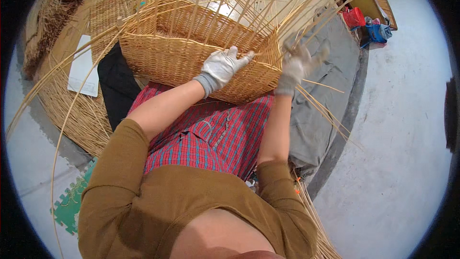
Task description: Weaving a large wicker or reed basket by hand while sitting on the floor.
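A half-woven wicker basket [191,55], oblong and golden brown, rests across my lap with long pale stakes [247,7] rising from its walls. My left hand [223,67], in a whitish knitted glove with a grey cuff, is closed over the near rim, right of the middle. Part of its grip is hidden behind the rim. Just outside the basket's right end is my right hand [298,64], gloved the same way. Motion smears its fingers, so I cannot make out whether they hold a cane.
A red checked cloth [201,134] covers my lap. Bundled canes [76,110] and a white sheet [84,69] lie left, over a green foam mat [72,199]. Grey cloth [316,120] spreads at right, with loose canes [326,110] across it. A red container [353,17] stands far right.
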`<state>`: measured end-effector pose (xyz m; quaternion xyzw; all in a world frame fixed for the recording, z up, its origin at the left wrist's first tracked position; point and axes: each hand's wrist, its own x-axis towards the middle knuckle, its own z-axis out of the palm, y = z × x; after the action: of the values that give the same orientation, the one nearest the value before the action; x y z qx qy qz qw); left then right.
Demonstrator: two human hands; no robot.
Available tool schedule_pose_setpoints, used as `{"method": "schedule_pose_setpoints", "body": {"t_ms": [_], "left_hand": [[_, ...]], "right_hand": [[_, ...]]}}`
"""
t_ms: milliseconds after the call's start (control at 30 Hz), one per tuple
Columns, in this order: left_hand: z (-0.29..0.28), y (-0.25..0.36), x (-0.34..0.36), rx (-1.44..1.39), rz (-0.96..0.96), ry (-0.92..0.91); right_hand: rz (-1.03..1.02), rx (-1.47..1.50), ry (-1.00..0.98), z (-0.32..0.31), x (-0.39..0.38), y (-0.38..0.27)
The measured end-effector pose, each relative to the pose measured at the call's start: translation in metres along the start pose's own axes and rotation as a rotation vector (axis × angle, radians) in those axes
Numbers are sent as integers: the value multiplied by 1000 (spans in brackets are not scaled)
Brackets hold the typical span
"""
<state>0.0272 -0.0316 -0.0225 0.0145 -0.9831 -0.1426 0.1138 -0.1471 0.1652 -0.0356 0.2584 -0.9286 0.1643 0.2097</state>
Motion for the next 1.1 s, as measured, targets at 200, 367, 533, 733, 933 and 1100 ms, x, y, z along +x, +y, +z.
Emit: {"method": "schedule_pose_setpoints", "body": {"t_ms": [200, 367, 533, 733, 933, 1100], "left_hand": [[19, 52, 26, 4, 243, 268], [52, 81, 47, 16, -30, 17], [18, 40, 33, -486, 82, -52], [-12, -129, -104, -1314, -649, 584], [-83, -252, -177, -1186, -933, 1015], [-90, -231, -207, -1430, -790, 700]], "right_hand": [[671, 1074, 272, -33, -69, 23], [127, -242, 451, -54, 22, 3], [69, 77, 153, -69, -31, -52], [419, 954, -291, 1, -152, -79], [-33, 1064, -886, -13, -131, -293], [-765, 835, -533, -29, -92, -429]]}}
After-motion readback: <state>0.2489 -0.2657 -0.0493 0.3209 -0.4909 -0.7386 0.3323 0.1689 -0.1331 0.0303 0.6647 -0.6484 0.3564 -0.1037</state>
